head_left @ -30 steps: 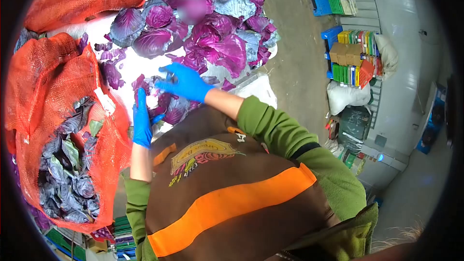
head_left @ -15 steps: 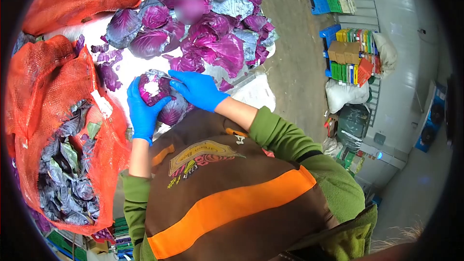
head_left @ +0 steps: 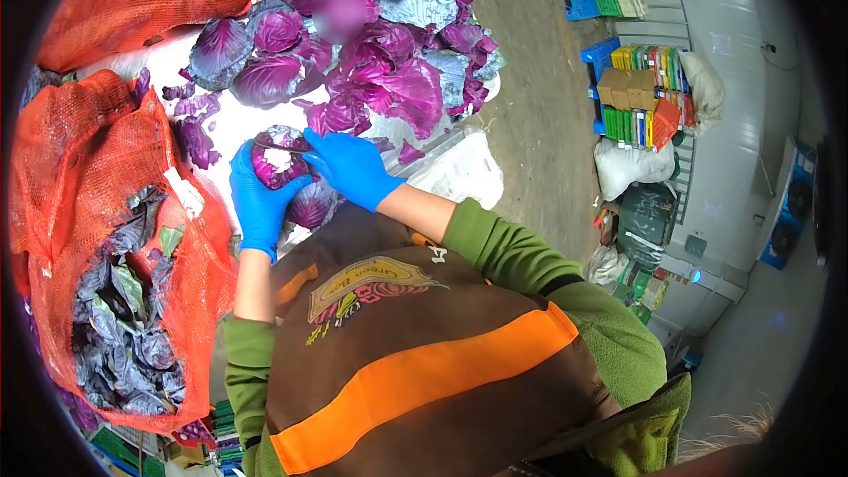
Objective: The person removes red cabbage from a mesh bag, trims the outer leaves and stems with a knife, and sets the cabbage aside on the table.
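Note:
My left hand [head_left: 258, 203], in a blue glove, is wrapped round the side of a red cabbage [head_left: 268, 175]. The cabbage's pale cut stem end faces up. My right hand [head_left: 352, 166], also gloved in blue, is closed at the cabbage's other side. From its fingers a thin dark knife blade [head_left: 290, 149] reaches across the pale cut end; the handle is hidden in the hand. Another purple cabbage piece [head_left: 313, 205] lies just below, close to my apron.
Loose purple leaves [head_left: 393, 79] are heaped at the table's far side. Torn scraps [head_left: 196, 140] lie on the white tabletop. An open red mesh sack [head_left: 199, 300] of cabbage leaves stands at left, with another mesh sack [head_left: 150, 0] behind. Crates [head_left: 632, 128] stand at right.
My right hand has shifted slightly left, and the knife blade now shows across the cabbage's cut end. My left hand keeps its hold with barely any movement.

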A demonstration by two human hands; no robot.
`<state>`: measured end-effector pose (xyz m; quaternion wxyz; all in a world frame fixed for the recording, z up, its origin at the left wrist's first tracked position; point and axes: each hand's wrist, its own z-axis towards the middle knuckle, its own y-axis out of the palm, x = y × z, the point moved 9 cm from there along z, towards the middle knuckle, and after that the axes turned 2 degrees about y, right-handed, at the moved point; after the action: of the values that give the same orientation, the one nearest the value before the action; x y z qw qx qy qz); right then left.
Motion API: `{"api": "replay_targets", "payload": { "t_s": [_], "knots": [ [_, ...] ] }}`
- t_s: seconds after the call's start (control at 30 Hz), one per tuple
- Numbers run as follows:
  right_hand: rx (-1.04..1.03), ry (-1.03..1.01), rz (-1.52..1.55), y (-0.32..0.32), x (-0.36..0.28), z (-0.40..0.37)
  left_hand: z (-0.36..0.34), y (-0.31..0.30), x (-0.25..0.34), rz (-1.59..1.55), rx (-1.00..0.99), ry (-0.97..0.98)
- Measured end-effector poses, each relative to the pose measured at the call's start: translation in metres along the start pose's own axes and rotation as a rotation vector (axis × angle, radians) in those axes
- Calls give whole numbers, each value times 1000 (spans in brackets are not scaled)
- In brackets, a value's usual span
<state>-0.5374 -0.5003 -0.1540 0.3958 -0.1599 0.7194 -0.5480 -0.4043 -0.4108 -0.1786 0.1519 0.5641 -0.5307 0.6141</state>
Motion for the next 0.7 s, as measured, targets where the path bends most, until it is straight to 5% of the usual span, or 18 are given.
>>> {"api": "replay_targets", "payload": {
  "t_s": [0.37, 0.53, 0.7],
  "knots": [
    [1, -2, -86, 16, -14, 19, -13, 8, 9, 122, 62, 60],
    [149, 90, 147, 6, 3, 16, -14, 5, 13, 77, 116, 86],
    [18, 110, 191, -7, 5, 21, -18, 4, 11, 127, 104, 106]
  ]
}}
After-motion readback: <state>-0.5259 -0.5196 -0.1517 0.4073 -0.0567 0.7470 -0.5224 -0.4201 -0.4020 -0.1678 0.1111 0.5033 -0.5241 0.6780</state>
